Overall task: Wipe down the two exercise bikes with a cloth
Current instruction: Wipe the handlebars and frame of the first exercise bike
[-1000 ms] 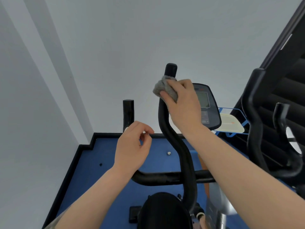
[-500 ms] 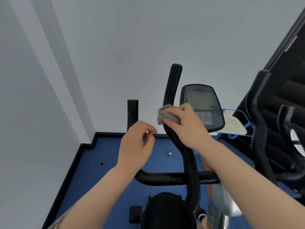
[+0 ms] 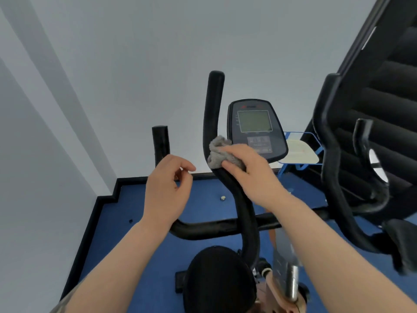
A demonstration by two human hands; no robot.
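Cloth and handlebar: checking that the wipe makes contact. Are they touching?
Touching. The head view shows the right hand pressing the grey cloth against the handlebar.

both forearms reach forward. the right hand (image 3: 250, 170) is palm down, fingers curled in a grip. the left hand (image 3: 167, 188) hovers beside it, fingers loosely curled, holding nothing.

forearms (image 3: 338, 245): bare to near elbow | left sleeve (image 3: 61, 306): grey-green edge at lower left corner
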